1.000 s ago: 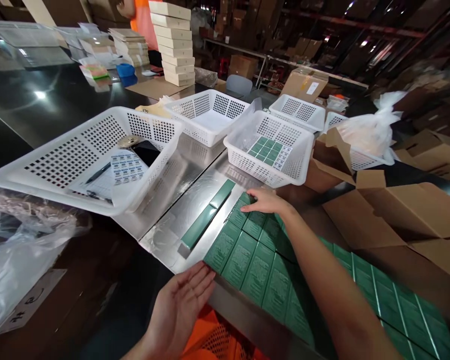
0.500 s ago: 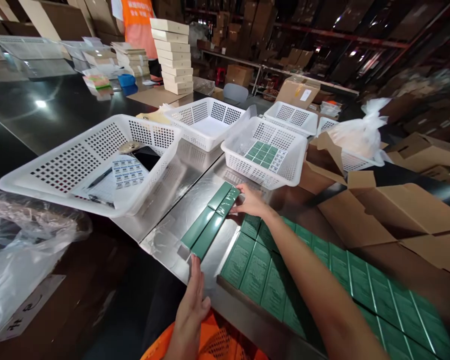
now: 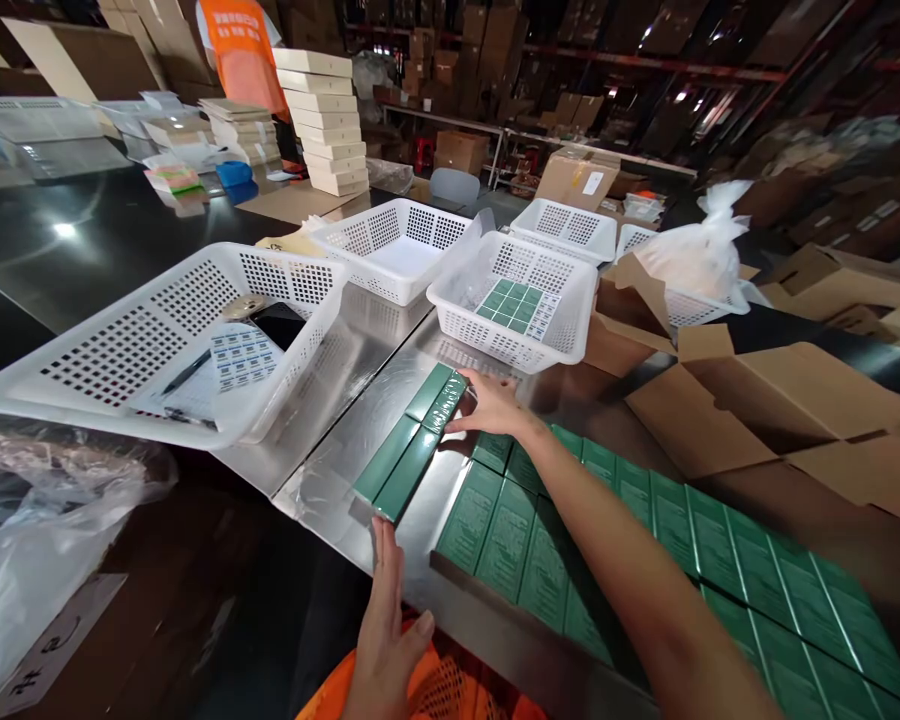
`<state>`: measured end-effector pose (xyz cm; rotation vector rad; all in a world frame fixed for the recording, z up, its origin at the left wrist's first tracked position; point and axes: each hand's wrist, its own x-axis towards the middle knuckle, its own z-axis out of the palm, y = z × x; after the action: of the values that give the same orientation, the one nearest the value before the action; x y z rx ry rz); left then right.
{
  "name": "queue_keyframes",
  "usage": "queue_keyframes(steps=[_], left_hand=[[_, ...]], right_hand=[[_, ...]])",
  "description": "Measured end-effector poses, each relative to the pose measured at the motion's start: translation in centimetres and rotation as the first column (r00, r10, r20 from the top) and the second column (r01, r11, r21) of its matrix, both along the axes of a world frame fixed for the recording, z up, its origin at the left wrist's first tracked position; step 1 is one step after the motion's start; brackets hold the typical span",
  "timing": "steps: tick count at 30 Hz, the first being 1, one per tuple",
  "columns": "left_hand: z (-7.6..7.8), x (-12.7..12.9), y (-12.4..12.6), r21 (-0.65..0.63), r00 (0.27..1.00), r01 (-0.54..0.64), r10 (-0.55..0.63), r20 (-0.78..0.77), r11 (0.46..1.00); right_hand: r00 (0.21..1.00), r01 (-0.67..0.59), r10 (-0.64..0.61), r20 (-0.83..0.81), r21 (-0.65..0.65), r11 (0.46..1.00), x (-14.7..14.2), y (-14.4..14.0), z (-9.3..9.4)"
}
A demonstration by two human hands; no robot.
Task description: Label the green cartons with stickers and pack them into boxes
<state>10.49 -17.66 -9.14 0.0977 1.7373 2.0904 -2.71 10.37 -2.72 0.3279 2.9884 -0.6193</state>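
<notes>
Several slim green boxes (image 3: pixel 409 440) in shiny wrap lie side by side on the metal tabletop, forming a long block. My right hand (image 3: pixel 491 405) grips the far right end of this block, its thumb on the near side and fingers at the far corner. At the block's near end is my left hand (image 3: pixel 390 610), fingers stretched out and thumb apart, the fingertips touching or almost touching the end. Rows of wrapped green boxes (image 3: pixel 502 535) lie to the right, partly hidden under my right forearm.
A white basket (image 3: pixel 450 315) ahead holds a sheet of green and white labels (image 3: pixel 514 305). Another white basket (image 3: pixel 120 425) at left contains papers, a pen and a phone. Open cardboard boxes (image 3: pixel 712 430) stand right. Farther back are stacked cream boxes (image 3: pixel 326 125) and a person in an orange vest (image 3: pixel 244 50).
The view has shifted slightly. My left thumb now stands farther from the fingers. My right hand stays at the far end of the green boxes, its grip nearly the same.
</notes>
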Motion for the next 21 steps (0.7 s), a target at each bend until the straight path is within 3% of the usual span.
queue_keyframes(steps=[4,9,11,13,15,16,18,21], left_hand=[[0.3,0.2,0.0,0.02,0.99,0.015,-0.018,0.14,1.0],[-0.4,-0.7,-2.1,0.15,0.937,-0.119,0.061,0.343,0.982],[-0.2,-1.6,-3.0,0.236,0.851,-0.104,-0.036,0.523,0.966],[0.6,-2.4,-3.1,0.341,0.679,-0.065,-0.209,0.703,0.938],[1.7,-2.9,-2.5,0.424,0.528,-0.081,-0.322,0.786,0.902],[2.2,-3.0,-2.2,0.442,0.487,-0.101,-0.343,0.803,0.891],[2.8,-2.9,-1.6,0.473,0.472,-0.136,-0.363,0.803,0.87],[2.4,-2.3,-1.5,0.585,0.557,-0.089,-0.447,0.7,0.806]], right_hand=[[1.0,-0.02,0.019,0.014,0.018,1.0,-0.1,-0.6,-0.1],[0.996,0.023,-0.028,0.081,0.059,0.998,0.7,1.5,0.8],[0.989,0.058,-0.069,0.128,0.082,0.995,1.3,2.9,1.4],[0.977,0.072,-0.087,0.193,0.085,0.994,1.8,4.1,1.9],[0.964,0.068,-0.084,0.252,0.071,0.995,2.3,4.6,2.2],[0.96,0.064,-0.078,0.27,0.063,0.996,2.5,4.7,2.3],[0.959,0.056,-0.067,0.277,0.049,0.997,2.8,4.6,2.3],[0.971,0.041,-0.042,0.234,0.009,0.999,3.2,4.3,2.2]])
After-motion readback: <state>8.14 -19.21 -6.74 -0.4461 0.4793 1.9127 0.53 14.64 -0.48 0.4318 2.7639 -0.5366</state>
